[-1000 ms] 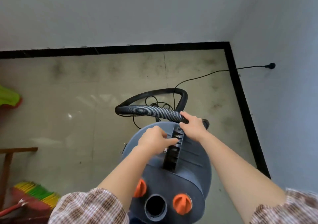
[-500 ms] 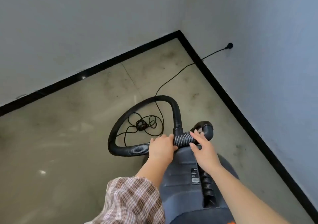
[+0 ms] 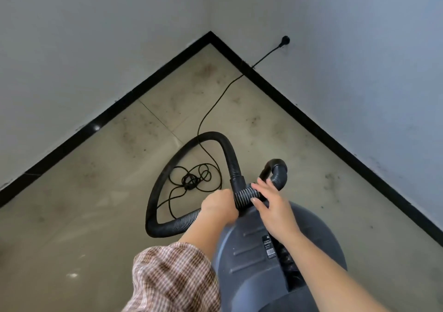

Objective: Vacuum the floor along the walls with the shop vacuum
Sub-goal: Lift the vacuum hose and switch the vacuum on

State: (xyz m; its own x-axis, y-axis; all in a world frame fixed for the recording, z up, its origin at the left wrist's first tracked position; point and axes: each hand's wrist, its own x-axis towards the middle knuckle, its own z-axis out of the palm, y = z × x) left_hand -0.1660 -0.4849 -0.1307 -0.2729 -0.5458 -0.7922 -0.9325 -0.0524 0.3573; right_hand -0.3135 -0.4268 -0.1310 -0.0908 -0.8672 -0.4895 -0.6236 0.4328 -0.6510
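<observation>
Stained floor (image 3: 96, 191), grey vacuum (image 3: 249, 268), black hose (image 3: 247, 195)

2 pale grey walls (image 3: 96, 36) meet in a corner beyond the right grip (image 3: 273, 212). Black baseboard (image 3: 311, 124) edges the stained, glossy beige floor (image 3: 107, 179).

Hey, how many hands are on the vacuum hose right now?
2. The left hand grips the ribbed hose over the vacuum; the right hand touches it just to the right, fingers fairly straight.
</observation>
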